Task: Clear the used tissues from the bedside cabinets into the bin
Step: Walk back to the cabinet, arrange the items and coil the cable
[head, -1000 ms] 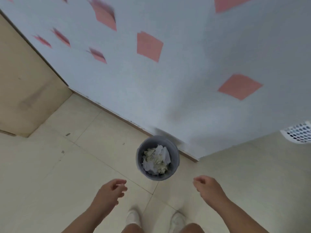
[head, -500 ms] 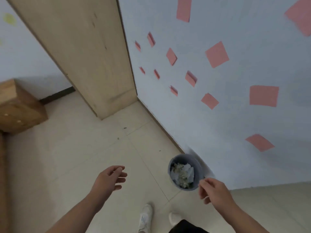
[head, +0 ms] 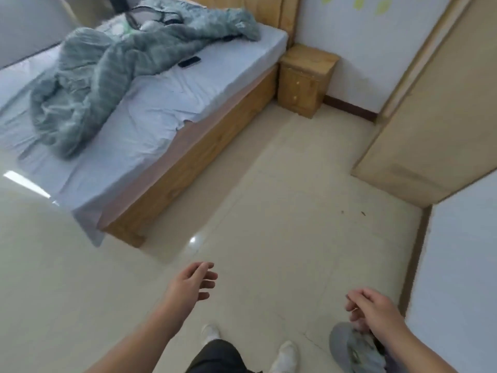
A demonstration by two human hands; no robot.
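The grey bin [head: 339,343] stands on the floor at the bottom right, against the wall, with crumpled tissues [head: 360,351] inside; my right forearm covers part of it. My right hand [head: 373,310] hovers just above its rim, fingers loosely curled and empty. My left hand [head: 192,284] hangs over the bare floor left of it, fingers apart, holding nothing. A wooden bedside cabinet [head: 305,79] stands far ahead beside the bed; no tissue shows on its top.
A wooden-framed bed [head: 172,103] with a blue sheet, a rumpled green quilt [head: 88,76] and a dark phone [head: 189,61] fills the upper left. A wooden door [head: 430,117] stands open at the right. Pale floor tiles [head: 269,197] run between the bed and door.
My view has swung left from the wall and bin toward the bed and cabinet. The bin has slid to the bottom right corner. Both hands stay empty.
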